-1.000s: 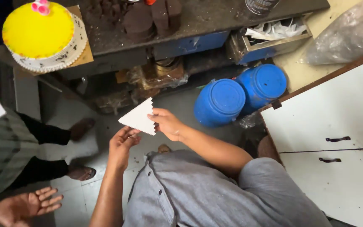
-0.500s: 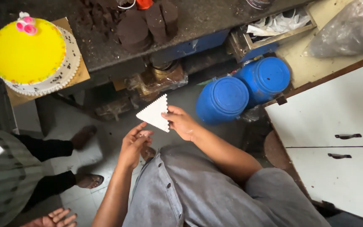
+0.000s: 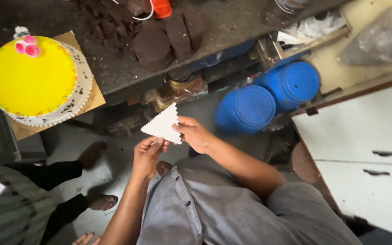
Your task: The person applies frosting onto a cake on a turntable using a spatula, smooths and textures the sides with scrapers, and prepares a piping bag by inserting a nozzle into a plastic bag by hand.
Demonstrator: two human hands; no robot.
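A white triangular scraper with saw-toothed edges (image 3: 163, 124) is held between both my hands, in front of my grey shirt. My right hand (image 3: 197, 134) pinches its right corner with thumb and fingers. My left hand (image 3: 147, 154) touches its lower edge with the fingertips. A round yellow cake with pink flowers (image 3: 30, 80) sits on a frilled board at the left end of the dark worktop (image 3: 232, 22). Brown round cake layers (image 3: 153, 45) lie on the worktop above my hands.
Two blue plastic drums (image 3: 246, 109) (image 3: 292, 85) stand on the floor to the right. A white cabinet with drawers (image 3: 368, 136) fills the right side. Another person's sandalled feet (image 3: 97, 202) and striped clothing (image 3: 5, 213) are at the lower left.
The view has shifted, so the cake sits lower in frame. Both hands stay on the scraper, which has tilted slightly; the other person's open hand at lower left is nearly out of view.
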